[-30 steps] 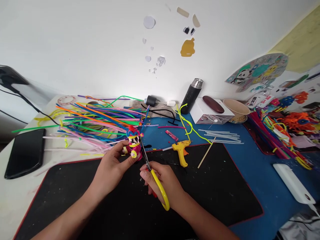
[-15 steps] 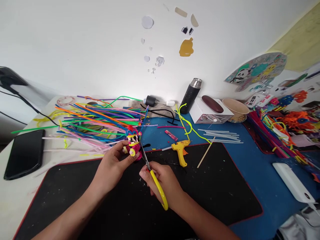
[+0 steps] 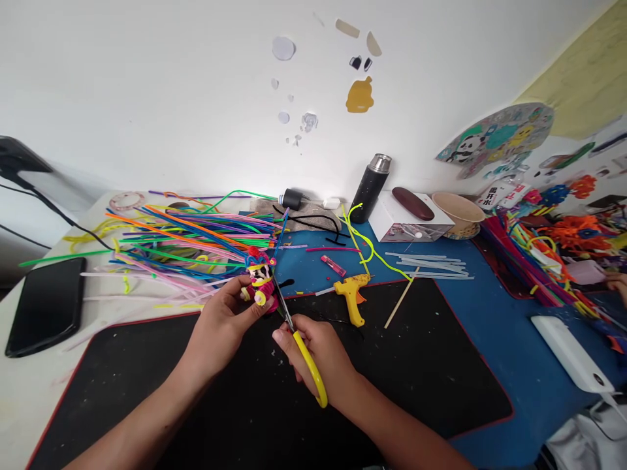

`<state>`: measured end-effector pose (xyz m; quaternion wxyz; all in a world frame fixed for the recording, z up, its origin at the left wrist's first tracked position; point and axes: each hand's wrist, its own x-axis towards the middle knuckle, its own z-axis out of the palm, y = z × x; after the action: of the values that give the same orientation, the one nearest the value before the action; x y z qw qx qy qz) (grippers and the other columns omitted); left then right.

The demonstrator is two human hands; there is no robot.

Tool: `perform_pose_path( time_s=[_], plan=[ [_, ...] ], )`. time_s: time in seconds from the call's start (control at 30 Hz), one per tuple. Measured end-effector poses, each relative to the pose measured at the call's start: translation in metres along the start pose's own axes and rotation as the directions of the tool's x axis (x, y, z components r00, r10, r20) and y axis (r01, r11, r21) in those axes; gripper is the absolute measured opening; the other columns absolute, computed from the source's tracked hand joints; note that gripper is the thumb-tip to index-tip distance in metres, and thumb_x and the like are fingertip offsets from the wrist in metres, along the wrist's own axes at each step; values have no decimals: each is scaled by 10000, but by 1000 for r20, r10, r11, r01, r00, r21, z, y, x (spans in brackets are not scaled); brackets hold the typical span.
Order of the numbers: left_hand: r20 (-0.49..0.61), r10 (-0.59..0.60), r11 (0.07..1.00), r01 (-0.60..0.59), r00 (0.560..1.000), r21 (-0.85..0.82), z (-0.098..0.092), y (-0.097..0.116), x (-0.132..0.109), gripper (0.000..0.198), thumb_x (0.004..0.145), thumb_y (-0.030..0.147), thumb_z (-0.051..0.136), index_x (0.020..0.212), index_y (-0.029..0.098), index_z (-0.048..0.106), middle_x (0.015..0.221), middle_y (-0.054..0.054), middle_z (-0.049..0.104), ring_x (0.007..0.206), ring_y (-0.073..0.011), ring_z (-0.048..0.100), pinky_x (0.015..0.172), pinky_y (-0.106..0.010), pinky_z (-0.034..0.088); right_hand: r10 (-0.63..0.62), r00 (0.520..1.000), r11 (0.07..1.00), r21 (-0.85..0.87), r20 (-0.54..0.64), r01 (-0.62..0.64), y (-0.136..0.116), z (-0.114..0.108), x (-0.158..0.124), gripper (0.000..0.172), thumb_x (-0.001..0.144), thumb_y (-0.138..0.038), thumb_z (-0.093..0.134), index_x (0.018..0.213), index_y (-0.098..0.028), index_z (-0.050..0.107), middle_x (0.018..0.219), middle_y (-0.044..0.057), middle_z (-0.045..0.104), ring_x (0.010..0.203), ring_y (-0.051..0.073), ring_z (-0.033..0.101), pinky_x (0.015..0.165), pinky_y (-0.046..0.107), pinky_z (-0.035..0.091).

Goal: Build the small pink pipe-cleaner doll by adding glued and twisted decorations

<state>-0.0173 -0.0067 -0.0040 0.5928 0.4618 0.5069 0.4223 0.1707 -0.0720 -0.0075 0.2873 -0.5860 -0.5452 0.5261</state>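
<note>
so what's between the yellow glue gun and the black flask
In the head view, a bent yellow-green pipe cleaner and a pink strand lie on the blue mat between the glue gun and the flask.

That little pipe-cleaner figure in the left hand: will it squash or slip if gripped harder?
The pipe-cleaner figure looks wound from thin fuzzy stems, so it is probably light and would bend rather than break. Its fuzz should resist slipping in the left hand. Small loops near the scissors blades may snag.

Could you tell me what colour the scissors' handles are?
Yellow; the scissors show best in the head view.
</note>
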Motion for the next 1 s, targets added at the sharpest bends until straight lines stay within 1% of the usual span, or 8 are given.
perform_pose_path(
  time_s=[0.1, 0.27, 0.47, 0.57, 0.7, 0.77, 0.9, 1.0],
  plan=[
    [0, -7, 1000, 7, 1000, 5, 3, 3, 0, 459, 739, 469, 906, 1056, 234, 670, 896, -13, 790, 816, -215, 709, 771, -306, 541, 15, 1000, 1000, -25, -16, -15, -2, 0, 1, 309, 1001, -503, 618, 883, -218, 631, 527, -63, 522, 433, 113, 517, 494, 224, 369],
    [1, -9, 1000, 9, 1000, 7, 6, 5, 4, 454, 726, 472, 913, 1031, 227, 681, 899, -19, 786, 834, -218, 710, 792, -312, 538, 20, 999, 997, -68, -38, -22, -8, -1, 3, 295, 989, -431, 629, 784, -230, 560, 485, -79, 461, 423, 116, 507, 491, 224, 345],
    [5, -37, 999, 37, 999, -21, 10, 1, 13, 506, 671, 502, 933, 1008, 221, 681, 862, -12, 771, 800, -216, 699, 763, -314, 542, 85, 994, 994, -62, -64, -89, -6, -1, 10, 330, 1002, -381, 600, 725, -236, 494, 461, -80, 456, 397, 108, 474, 480, 224, 320],
    [5, -58, 998, 58, 998, -37, 13, 0, 17, 532, 644, 522, 937, 1004, 219, 687, 884, -17, 781, 830, -223, 707, 793, -324, 550, 115, 992, 993, -26, -51, -116, -4, -1, 12, 325, 1003, -372, 602, 729, -232, 499, 454, -85, 461, 381, 99, 454, 466, 219, 308],
    [-8, -90, 996, 90, 996, -30, 16, 2, 21, 586, 584, 547, 946, 1002, 213, 706, 910, -35, 796, 891, -262, 725, 841, -365, 565, 144, 989, 989, 17, -36, -144, -2, 0, 13, 310, 1006, -377, 591, 743, -229, 519, 445, -86, 455, 363, 101, 453, 448, 216, 310],
    [-1, -93, 996, 92, 996, -16, 16, 3, 23, 588, 582, 547, 946, 1006, 212, 715, 918, -40, 799, 898, -268, 728, 850, -375, 569, 141, 989, 990, 28, -39, -140, -1, 0, 14, 316, 1008, -376, 581, 734, -232, 516, 442, -85, 448, 360, 105, 454, 443, 217, 315],
    [23, -79, 997, 78, 997, 5, 17, 4, 26, 578, 595, 568, 937, 995, 210, 722, 906, -46, 798, 883, -269, 730, 838, -379, 575, 81, 994, 997, 11, -79, -80, 3, 0, 16, 321, 984, -370, 606, 707, -227, 534, 458, -72, 464, 396, 108, 471, 441, 211, 325],
    [21, -72, 997, 72, 997, 15, 18, 2, 27, 601, 595, 596, 930, 999, 201, 725, 906, -57, 802, 885, -280, 740, 834, -387, 580, 110, 992, 992, 65, -53, -107, 7, 0, 16, 282, 993, -386, 578, 762, -224, 573, 430, -80, 454, 375, 114, 481, 413, 196, 341]
  ],
)
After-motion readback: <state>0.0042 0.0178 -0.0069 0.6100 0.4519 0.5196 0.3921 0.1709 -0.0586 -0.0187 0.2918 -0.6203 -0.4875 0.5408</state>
